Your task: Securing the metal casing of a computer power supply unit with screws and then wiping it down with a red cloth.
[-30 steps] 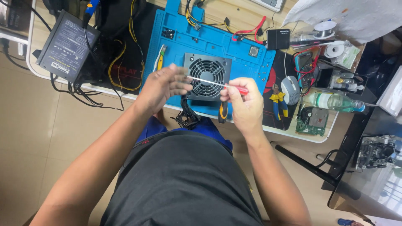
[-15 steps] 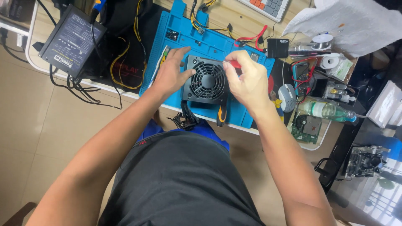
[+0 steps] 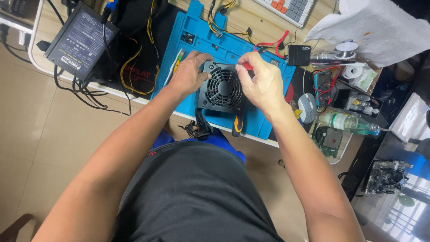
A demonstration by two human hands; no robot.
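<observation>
The left hand (image 3: 190, 74) was laid against the upper left corner of a black power supply unit (image 3: 222, 88), its fingers curled over the top edge and its thumb pressed to the near left side, so that the casing was gripped and steadied. The right hand (image 3: 264, 83) was closed in a narrow pinch around a red-handled screwdriver (image 3: 247, 66), of which only a short length of red handle was seen between the fingertips; the tip was hidden, held at the upper right corner of the unit. The unit was set fan side up, its round grille exposed between the two hands, and was rested on a blue work mat (image 3: 251, 118) near the front edge of the table. A black and orange tool (image 3: 237, 124) was lain on the mat just below the unit, and a bundle of black cables (image 3: 197, 130) was hung over the table edge beside it. To the left, well apart, a second power supply (image 3: 80, 40) with yellow and black wiring was placed. To the right of the mat, a multimeter (image 3: 322, 83), a grey mouse (image 3: 307, 107), a plastic bottle (image 3: 349, 122) and a green circuit board (image 3: 329, 140) were grouped. A keyboard (image 3: 286, 8) was seen at the top edge.
</observation>
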